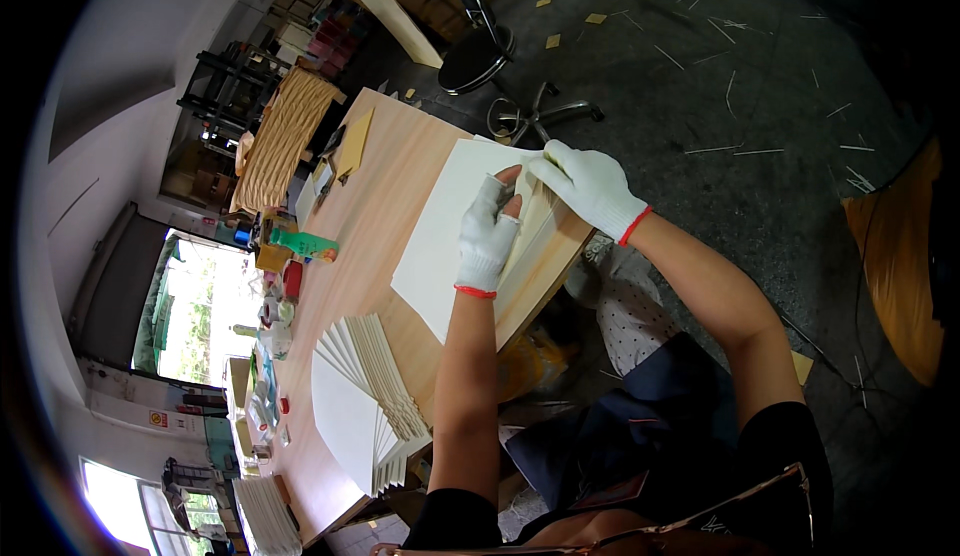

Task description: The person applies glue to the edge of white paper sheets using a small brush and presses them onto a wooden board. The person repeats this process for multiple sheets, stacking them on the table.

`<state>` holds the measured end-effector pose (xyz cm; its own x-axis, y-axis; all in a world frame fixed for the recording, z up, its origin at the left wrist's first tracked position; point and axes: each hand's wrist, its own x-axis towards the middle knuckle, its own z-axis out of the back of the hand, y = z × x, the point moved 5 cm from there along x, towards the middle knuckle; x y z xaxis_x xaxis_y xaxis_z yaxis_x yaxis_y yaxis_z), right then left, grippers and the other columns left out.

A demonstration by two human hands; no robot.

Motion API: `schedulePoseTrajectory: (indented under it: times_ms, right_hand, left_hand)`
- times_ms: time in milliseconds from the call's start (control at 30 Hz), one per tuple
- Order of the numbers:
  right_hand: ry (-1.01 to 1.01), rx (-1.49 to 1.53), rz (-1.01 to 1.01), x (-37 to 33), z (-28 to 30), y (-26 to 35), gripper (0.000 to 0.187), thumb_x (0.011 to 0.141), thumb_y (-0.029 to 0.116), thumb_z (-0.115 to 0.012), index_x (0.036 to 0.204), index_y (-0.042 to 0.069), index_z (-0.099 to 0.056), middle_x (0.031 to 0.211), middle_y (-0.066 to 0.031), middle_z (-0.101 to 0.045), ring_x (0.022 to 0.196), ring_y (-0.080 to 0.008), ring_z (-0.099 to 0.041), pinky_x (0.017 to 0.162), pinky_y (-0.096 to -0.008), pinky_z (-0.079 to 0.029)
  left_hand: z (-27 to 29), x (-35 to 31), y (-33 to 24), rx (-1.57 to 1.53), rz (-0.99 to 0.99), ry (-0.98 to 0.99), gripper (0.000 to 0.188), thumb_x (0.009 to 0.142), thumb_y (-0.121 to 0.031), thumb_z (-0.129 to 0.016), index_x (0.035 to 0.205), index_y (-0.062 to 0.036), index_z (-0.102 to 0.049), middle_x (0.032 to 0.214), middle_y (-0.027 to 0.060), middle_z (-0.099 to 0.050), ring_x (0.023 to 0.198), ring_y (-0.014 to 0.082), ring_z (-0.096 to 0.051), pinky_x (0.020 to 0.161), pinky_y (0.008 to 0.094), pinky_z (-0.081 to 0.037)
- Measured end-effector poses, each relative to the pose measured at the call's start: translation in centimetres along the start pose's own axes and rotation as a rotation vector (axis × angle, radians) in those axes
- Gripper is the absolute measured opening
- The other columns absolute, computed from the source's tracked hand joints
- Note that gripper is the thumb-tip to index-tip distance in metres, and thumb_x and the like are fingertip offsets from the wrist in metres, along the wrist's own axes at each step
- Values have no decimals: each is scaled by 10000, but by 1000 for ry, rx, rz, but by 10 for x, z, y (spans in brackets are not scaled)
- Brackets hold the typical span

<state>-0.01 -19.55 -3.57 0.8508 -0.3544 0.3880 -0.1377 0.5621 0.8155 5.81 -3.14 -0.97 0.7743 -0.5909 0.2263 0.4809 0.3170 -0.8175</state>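
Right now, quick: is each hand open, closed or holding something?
Left hand: half-curled over the white sheet; grip can't be told.
Right hand: fingers bent at the sheet's edge; grip can't be told.

Carries, on a pale wood-grain surface (350,276), a large white sheet (432,251). Holds a fanned stack of white sheets (345,396) left of the large white sheet and lower in view, a green bottle (305,246) left and well apart from it, a flat yellow piece (355,143) to its upper left, and a red item (291,279) well to its left.
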Motion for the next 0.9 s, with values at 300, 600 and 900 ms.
schedulePoseTrajectory:
  times_ms: [300,600,900]
  right_hand:
    - [-18,62,-37,6,-4,-10,380,992,402,-495,864,64,-612,786,-175,-655,750,-400,-643,650,-497,-476]
    - [-13,82,-62,6,-4,-10,382,991,400,-495,863,59,-613,783,-183,-648,756,-401,-636,663,-494,-467]
    - [-14,71,-74,3,-2,-13,391,999,418,-494,870,66,-607,771,-188,-648,742,-401,-637,653,-495,-466]
  left_hand:
    - [3,2,1,177,-113,85,273,897,-121,-678,1164,-69,-704,1144,149,-675,1018,245,-651,896,327,-502]
    - [-1,4,13,202,-119,26,391,778,-131,-826,1150,-99,-711,1034,97,-650,851,196,-601,816,328,-510]
    - [-4,2,8,267,-105,92,369,871,-59,-721,1235,-43,-664,1178,79,-660,969,128,-604,885,271,-487]
